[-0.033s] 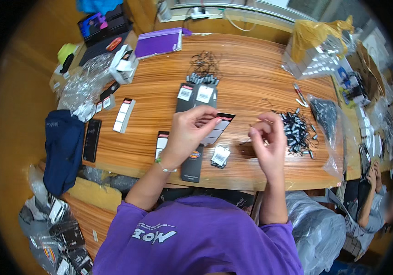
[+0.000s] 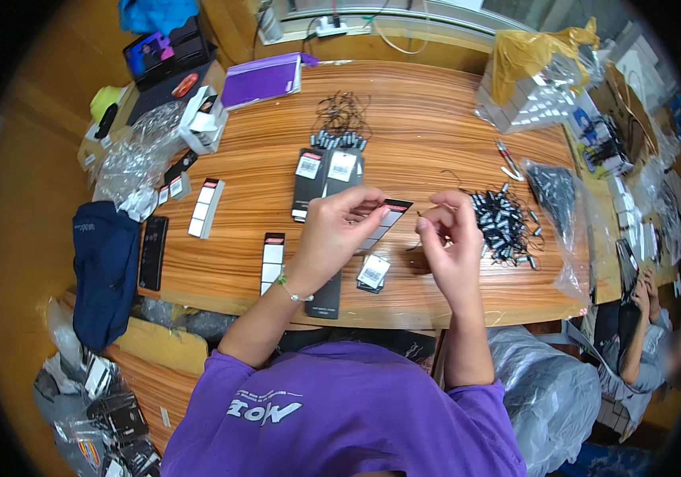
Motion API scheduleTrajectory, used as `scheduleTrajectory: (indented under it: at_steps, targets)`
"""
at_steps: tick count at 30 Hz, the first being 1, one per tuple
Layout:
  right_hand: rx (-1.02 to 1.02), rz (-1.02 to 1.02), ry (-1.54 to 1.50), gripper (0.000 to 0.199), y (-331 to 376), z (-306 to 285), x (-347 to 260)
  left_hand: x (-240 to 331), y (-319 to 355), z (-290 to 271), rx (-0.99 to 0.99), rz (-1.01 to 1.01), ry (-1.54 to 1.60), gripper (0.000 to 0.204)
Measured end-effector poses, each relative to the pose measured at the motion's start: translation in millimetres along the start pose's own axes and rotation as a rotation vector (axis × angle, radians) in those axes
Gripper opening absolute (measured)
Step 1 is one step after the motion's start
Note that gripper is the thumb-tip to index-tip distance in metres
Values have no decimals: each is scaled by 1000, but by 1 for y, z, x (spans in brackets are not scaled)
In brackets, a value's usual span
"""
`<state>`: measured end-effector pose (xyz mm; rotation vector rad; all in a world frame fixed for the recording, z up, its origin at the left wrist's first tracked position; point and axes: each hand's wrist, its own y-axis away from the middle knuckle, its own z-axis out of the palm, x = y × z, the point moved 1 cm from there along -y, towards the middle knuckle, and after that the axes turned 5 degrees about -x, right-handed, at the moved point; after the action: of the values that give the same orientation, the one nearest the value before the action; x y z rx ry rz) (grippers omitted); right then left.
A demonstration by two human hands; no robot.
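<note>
My left hand (image 2: 344,225) is closed in a pinch on a hang tag (image 2: 377,229) with a black and red top and pale panels below, tilted above the table. My right hand (image 2: 453,242) faces it with curled fingers; a thin black tag string (image 2: 413,247) shows at its fingertips, its hold partly hidden. Just right of that hand lies a heap of black tag strings (image 2: 502,225) with small grey ends. Below the left hand sit small barcode tags (image 2: 372,273), a dark tag (image 2: 324,299) and a panelled tag (image 2: 273,258). Beyond are dark stacked tags (image 2: 307,187).
More black strings (image 2: 342,115) lie farther back. Leftward are a panelled tag stack (image 2: 203,208), a black phone (image 2: 153,253) and a navy cloth item (image 2: 105,274). A purple pouch (image 2: 261,83) and a yellow bag (image 2: 543,60) stand at the back. Another person's hands (image 2: 644,292) show far right.
The left hand and its tag have moved slightly right, closer to the right hand. The tag looks more tilted. The whole view has shifted a little.
</note>
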<state>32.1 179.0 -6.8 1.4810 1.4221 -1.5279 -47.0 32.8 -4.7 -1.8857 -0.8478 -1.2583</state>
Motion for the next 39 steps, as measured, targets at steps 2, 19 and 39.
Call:
scheduleTrajectory:
  at_steps: [2, 19, 39]
  targets:
    - [35, 10, 36, 24, 0, -6, 2, 5, -5, 15, -55, 9, -6, 14]
    - [1, -233, 502, 33, -12, -12, 11, 10, -16, 23, -134, 167, -181, 19]
    - [-35, 324, -807, 11, -10, -15, 38, 4, -27, 22, -67, 796, -609, 17]
